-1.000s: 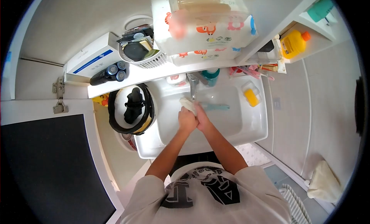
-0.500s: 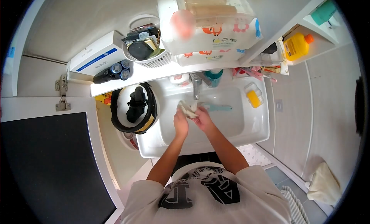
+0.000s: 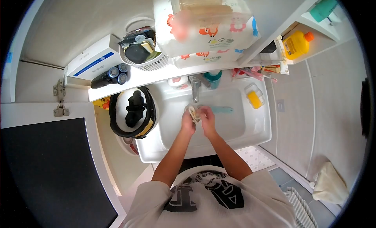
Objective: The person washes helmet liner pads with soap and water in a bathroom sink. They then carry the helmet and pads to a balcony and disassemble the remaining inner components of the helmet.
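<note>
Beneath the faucet [image 3: 195,94], my left hand [image 3: 188,123] is closed around a small wet cream cloth [image 3: 193,113]. My right hand [image 3: 207,120] presses against the cloth from the other side, its fingers curled onto the folds. Both hands are over the white sink basin [image 3: 178,138]. A light-blue long flat object [image 3: 223,109] lies in the basin just beyond my right hand, partly hidden by it; I cannot make out its kind.
Left of the basin stands a round black-rimmed container [image 3: 113,120] with a black item inside. A soap dish with a yellow bar [image 3: 254,99] sits on the right rim. The shelf holds an electric shaver [image 3: 110,77], a white basket [image 3: 150,64] and a yellow bottle [image 3: 297,45].
My hands have drawn the cloth together into a tighter bundle. My right hand has turned, so its back faces up. The view has shifted slightly.
</note>
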